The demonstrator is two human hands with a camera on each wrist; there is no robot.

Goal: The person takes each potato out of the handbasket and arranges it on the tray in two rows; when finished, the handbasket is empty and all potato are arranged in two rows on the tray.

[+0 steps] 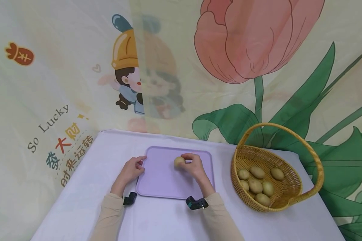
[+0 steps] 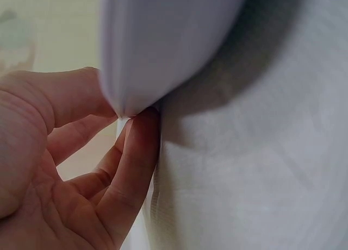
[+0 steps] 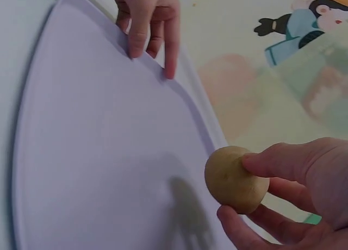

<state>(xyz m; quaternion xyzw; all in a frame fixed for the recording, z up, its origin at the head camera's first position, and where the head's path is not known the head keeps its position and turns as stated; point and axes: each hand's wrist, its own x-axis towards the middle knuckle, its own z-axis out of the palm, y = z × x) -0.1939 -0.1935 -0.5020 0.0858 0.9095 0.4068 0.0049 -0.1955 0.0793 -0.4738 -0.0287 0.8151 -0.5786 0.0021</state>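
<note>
In the head view, my right hand (image 1: 194, 166) holds a small round yellowish-brown potato (image 1: 179, 162) over the upper right part of a pale purple tray (image 1: 163, 180). The right wrist view shows the potato (image 3: 231, 179) between thumb and fingertips, with a hand's shadow on the tray below. My left hand (image 1: 132, 171) is at the tray's left edge. Seen from the left wrist, its thumb and fingers (image 2: 136, 152) pinch the tray's rim (image 2: 128, 92). The tray carries nothing on its visible surface.
Right of the tray stands a wicker basket (image 1: 236, 177) with a tall arched handle (image 1: 315, 160) and several potatoes (image 1: 255, 186) inside. A white cloth (image 1: 87, 180) covers the table. Behind it hangs a printed curtain (image 1: 169, 140) close to the table's back edge.
</note>
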